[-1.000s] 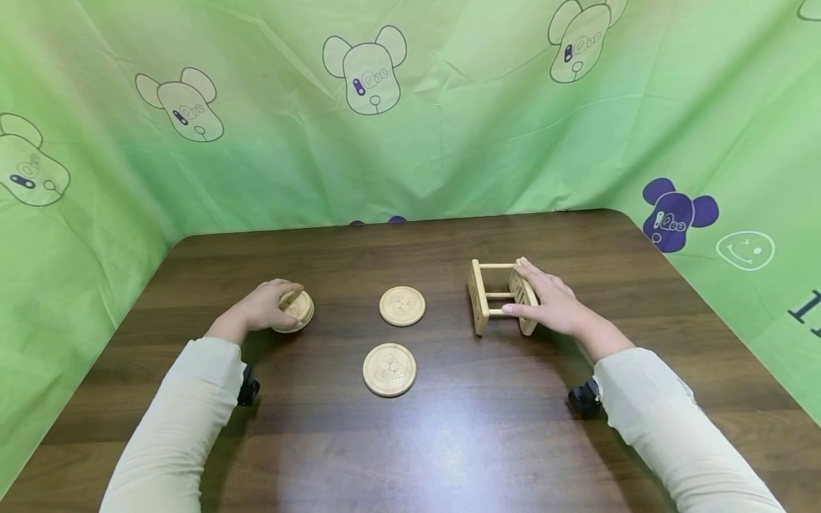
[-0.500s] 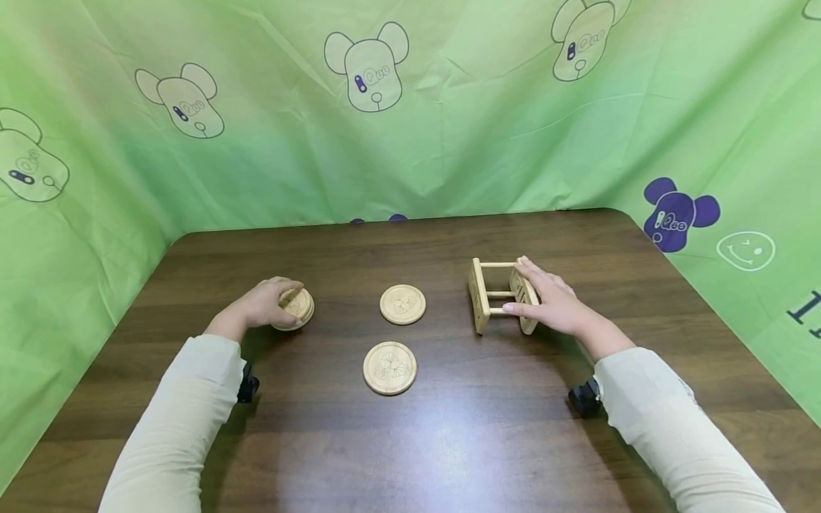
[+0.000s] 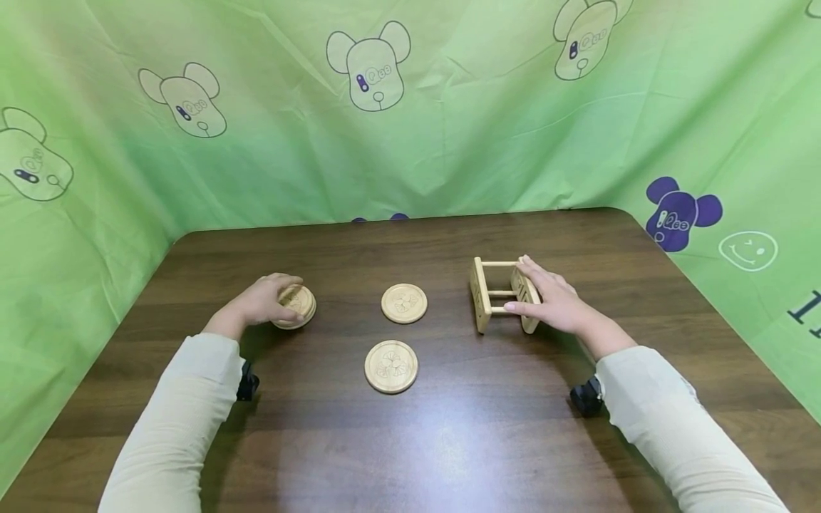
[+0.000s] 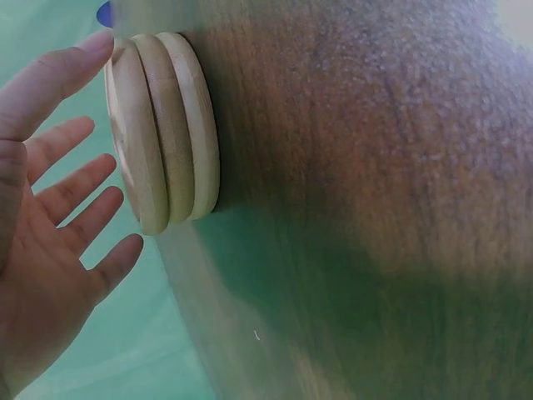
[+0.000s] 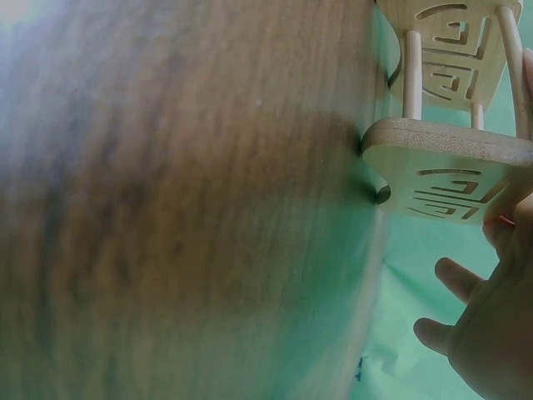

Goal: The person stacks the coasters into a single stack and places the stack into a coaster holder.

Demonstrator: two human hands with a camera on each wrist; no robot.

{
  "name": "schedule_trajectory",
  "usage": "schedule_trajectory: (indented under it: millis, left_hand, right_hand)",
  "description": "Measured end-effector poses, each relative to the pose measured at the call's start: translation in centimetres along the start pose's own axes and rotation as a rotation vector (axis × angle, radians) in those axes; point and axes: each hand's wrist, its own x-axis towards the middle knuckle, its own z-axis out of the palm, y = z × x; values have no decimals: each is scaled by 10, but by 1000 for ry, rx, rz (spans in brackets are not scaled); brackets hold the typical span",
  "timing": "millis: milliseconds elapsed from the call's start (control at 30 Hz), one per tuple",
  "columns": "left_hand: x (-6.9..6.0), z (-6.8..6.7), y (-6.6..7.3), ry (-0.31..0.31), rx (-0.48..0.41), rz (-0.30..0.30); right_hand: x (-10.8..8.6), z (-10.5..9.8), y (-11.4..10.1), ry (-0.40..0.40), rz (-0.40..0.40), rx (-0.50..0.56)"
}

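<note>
From the head, the left hand (image 3: 261,302) partly hides the disc stack (image 3: 306,306); the right wrist view crops the rack (image 5: 454,143).

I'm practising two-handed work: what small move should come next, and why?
I'd probably curl the left hand around the stack of wooden discs. It is right at the stack, but its fingers look outstretched rather than wrapped round it, while the right hand rests on the wooden rack, which holds no disc.
</note>
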Motion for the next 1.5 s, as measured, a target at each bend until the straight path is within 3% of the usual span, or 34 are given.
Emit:
schedule_trajectory:
  millis: [367, 800, 1200, 1500]
  left_hand:
    - [1, 0, 5, 25, -36, 21]
    - [4, 2, 16, 64, -56, 88]
    - [7, 9, 30, 24, -88, 112]
    - [7, 13, 42, 28, -43, 168]
  right_hand:
    - [1, -1, 0, 2, -11, -2]
    - [1, -1, 1, -2, -9, 0]
    - [0, 0, 0, -1, -2, 0]
    - [1, 2, 2, 3, -2, 0]
